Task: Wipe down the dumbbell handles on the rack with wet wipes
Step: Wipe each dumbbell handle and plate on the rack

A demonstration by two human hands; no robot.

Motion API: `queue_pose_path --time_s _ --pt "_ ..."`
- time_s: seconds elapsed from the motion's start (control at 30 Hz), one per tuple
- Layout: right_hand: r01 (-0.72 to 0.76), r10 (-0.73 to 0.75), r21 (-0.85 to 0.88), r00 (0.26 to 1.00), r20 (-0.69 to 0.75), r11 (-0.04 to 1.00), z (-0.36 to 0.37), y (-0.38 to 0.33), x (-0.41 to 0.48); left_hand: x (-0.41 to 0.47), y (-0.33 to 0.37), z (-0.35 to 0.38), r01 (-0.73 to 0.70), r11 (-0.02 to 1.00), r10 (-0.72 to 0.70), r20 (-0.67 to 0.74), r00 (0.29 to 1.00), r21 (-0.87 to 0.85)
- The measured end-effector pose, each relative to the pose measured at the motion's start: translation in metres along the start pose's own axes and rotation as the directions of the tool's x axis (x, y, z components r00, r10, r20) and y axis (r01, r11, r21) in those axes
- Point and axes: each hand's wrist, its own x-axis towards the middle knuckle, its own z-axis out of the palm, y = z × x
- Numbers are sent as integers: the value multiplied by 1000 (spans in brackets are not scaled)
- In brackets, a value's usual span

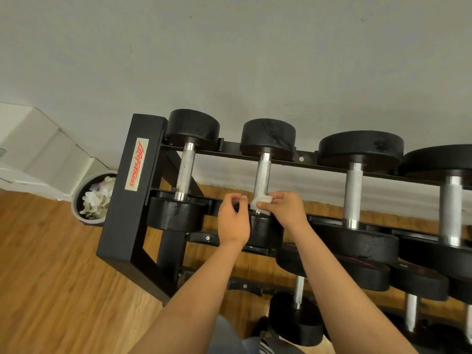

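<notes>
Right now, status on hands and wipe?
Right hand pinches wipe on second dumbbell handle from left, near end. Left hand curled beside it, grip unclear. Nothing in the way.

A pale sticker [136, 166] on the black end frame of the rack [120, 226] reads "LifeFitness" in red script, running sideways. No other text is legible.
</notes>
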Motion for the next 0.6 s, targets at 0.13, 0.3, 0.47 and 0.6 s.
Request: queue_pose_path --time_s 0.13,0.3,0.47,0.6 --pt "15 -13 18 995 -98 1000 2 5 -1 0 1 1 -2 1000 2 -11 1000 1" --pt "-24 29 62 997 -75 998 -2 0 6 0 0 1 14 1000 -14 2 1000 -2" --pt "-61 67 164 997 -31 985 0 -12 10 1 0 1 18 1000 -18 8 1000 -9" --pt "-70 95 267 992 -82 961 0 -3 5 1 0 1 20 1000 -20 4 1000 1"
